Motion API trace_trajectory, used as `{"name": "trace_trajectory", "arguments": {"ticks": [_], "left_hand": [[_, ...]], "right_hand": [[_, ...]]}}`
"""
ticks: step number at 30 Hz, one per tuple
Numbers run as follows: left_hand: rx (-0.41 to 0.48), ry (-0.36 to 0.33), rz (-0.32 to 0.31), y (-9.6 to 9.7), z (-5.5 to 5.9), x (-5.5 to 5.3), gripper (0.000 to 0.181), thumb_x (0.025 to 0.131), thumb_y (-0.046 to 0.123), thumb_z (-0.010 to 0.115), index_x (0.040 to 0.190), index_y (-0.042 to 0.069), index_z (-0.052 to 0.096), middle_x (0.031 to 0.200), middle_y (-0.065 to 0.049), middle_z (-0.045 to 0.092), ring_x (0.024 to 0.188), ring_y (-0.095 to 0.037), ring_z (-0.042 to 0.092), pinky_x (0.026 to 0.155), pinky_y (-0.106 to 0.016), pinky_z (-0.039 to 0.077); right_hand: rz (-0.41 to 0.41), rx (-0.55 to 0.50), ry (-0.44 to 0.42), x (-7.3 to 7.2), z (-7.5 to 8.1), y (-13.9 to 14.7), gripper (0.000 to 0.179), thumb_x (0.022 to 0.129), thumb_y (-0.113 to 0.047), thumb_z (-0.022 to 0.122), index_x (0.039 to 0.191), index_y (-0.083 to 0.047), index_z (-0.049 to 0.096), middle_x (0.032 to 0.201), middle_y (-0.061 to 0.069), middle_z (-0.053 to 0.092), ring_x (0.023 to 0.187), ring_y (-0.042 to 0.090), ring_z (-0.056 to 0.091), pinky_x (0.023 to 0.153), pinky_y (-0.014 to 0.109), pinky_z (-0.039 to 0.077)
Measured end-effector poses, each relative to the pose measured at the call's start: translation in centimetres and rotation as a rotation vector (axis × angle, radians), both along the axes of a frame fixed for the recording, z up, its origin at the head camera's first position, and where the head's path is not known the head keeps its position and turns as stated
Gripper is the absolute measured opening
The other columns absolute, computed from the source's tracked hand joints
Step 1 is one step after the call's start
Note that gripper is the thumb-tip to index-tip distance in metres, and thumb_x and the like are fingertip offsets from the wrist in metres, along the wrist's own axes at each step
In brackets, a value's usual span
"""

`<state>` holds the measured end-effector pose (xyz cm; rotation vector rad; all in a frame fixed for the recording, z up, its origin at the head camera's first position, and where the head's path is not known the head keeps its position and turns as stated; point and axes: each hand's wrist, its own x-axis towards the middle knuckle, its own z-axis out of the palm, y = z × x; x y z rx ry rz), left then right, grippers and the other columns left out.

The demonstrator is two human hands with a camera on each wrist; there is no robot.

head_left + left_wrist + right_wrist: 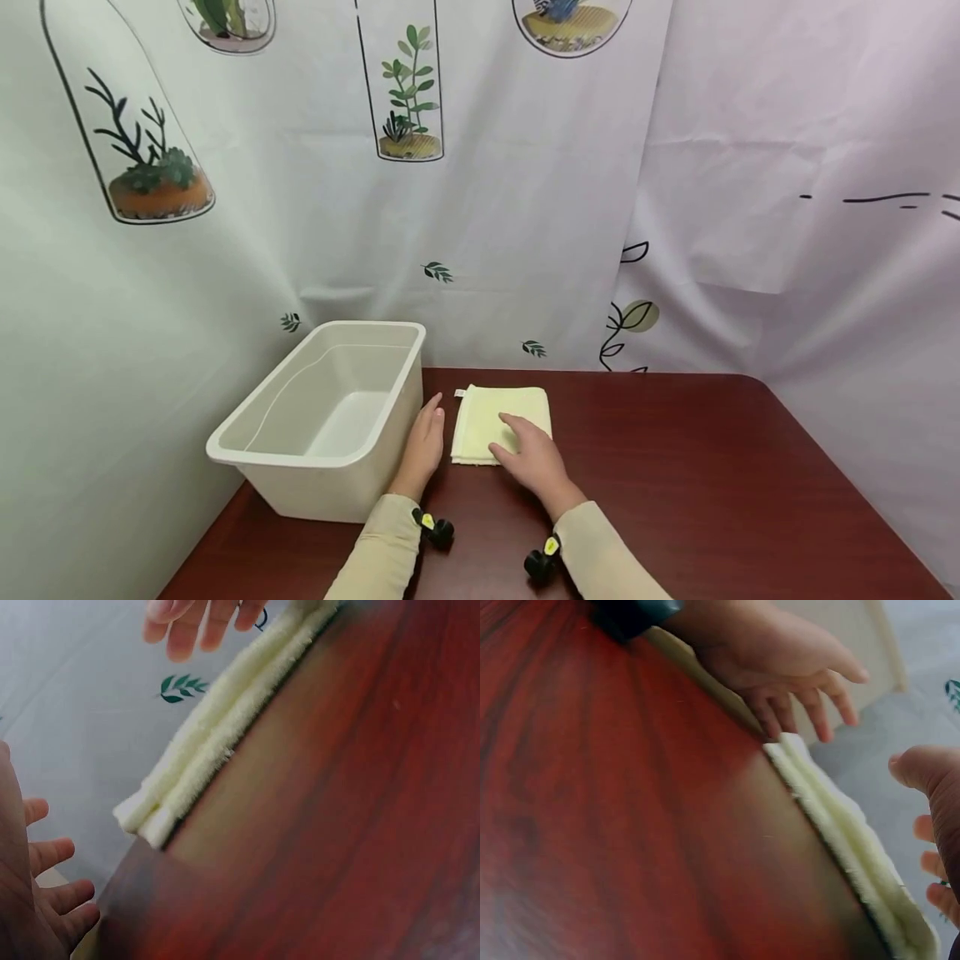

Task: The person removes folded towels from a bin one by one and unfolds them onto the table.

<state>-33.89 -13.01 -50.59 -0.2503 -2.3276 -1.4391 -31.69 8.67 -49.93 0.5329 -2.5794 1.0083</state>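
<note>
A folded pale yellow towel [510, 408] with a small white tag lies on the dark red table. To its left, my left hand [424, 450] stands on edge between the towel and a white plastic tub, its fingers extended and holding nothing. My right hand [534, 460] is over the towel's near right part, thumb and fingers spread apart with nothing between them. In the left wrist view the towel's thick folded edge [217, 735] runs between both hands. The right wrist view shows the same towel [847, 840] beside my right hand [941, 817].
The deep white tub [315, 458] stands on the left of the table [675, 483], with its inside bare. Behind the table hangs a pale curtain [525, 217] printed with plants in jars. A small black camera is strapped to each wrist.
</note>
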Motion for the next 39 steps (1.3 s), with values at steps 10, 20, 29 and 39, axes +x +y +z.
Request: {"name": "trace_trajectory", "arguments": {"ticks": [10, 20, 29, 39], "left_hand": [[0.044, -0.039, -0.004, -0.1, -0.6, -0.1, 0.046, 0.112, 0.023, 0.033, 0.152, 0.001, 0.042, 0.156, -0.022, 0.04, 0.146, -0.041, 0.033, 0.118, -0.058, 0.025], [0.071, -0.071, -0.016, 0.0, -0.6, 0.0, 0.047, 0.112, 0.024, 0.032, 0.155, 0.005, 0.04, 0.159, -0.018, 0.038, 0.147, -0.038, 0.031, 0.119, -0.056, 0.024], [0.046, -0.08, 0.0, 0.1, -0.8, 0.2, 0.046, 0.112, 0.024, 0.034, 0.154, 0.007, 0.041, 0.158, -0.017, 0.04, 0.147, -0.037, 0.033, 0.119, -0.056, 0.025], [0.052, -0.052, 0.005, 0.2, -0.7, 0.6, 0.044, 0.111, 0.017, 0.034, 0.151, 0.003, 0.044, 0.155, -0.021, 0.042, 0.145, -0.041, 0.035, 0.117, -0.059, 0.027]], "right_hand": [[0.025, 0.213, 0.078, -0.5, -1.1, -1.1, 0.051, 0.087, -0.032, 0.079, 0.132, -0.012, 0.066, 0.132, 0.007, 0.066, 0.124, 0.026, 0.061, 0.1, 0.043, 0.051], [0.005, 0.253, 0.178, -0.6, -1.8, -1.1, 0.032, 0.092, -0.024, 0.074, 0.121, -0.011, 0.073, 0.121, 0.006, 0.071, 0.116, 0.024, 0.066, 0.096, 0.041, 0.054], [0.035, 0.338, 0.219, -0.5, -1.8, -1.6, 0.041, 0.091, -0.025, 0.075, 0.129, -0.011, 0.067, 0.125, 0.006, 0.069, 0.119, 0.025, 0.064, 0.098, 0.04, 0.053], [-0.052, 0.402, 0.229, -0.4, -1.9, -3.9, 0.047, 0.09, -0.031, 0.073, 0.131, -0.008, 0.066, 0.126, 0.007, 0.069, 0.119, 0.027, 0.063, 0.101, 0.041, 0.05]]}}
